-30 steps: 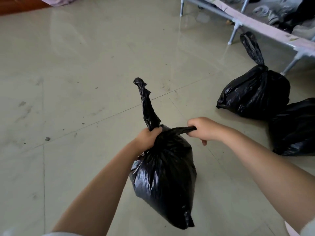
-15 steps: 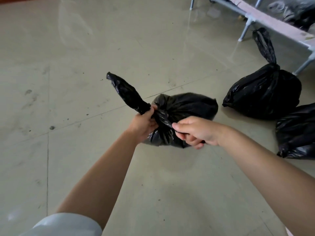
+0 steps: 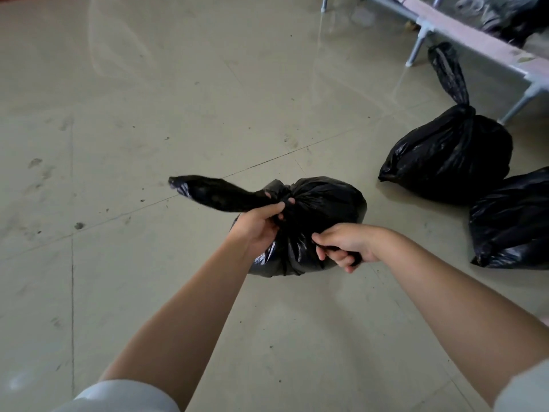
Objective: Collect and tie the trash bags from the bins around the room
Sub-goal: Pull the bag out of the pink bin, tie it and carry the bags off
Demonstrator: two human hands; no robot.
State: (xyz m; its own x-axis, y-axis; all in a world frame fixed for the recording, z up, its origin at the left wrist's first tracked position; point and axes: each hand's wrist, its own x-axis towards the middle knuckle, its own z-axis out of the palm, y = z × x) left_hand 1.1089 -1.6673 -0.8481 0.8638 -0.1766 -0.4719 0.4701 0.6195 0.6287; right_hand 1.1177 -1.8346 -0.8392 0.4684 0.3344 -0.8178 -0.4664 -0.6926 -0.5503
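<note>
A full black trash bag (image 3: pixel 326 200) lies on the tiled floor in the middle of the view. My left hand (image 3: pixel 258 224) grips its gathered neck, and one twisted tail (image 3: pixel 214 194) sticks out to the left past my fingers. My right hand (image 3: pixel 344 245) is closed on the other strip of the bag's top and holds it near the bag's front side. A tied black bag (image 3: pixel 448 156) with an upright tail stands to the right, and a third black bag (image 3: pixel 514 221) lies beside it at the right edge.
A metal-legged frame with a wooden rail (image 3: pixel 463 34) crosses the top right corner, just behind the tied bag. The pale tiled floor (image 3: pixel 148 99) stretches to the left and far side, with small specks of dirt.
The bag hung from both hands a second ago; it now rests on the floor. The left tail has swung from upright to pointing left, and my right hand has pulled its strip toward me.
</note>
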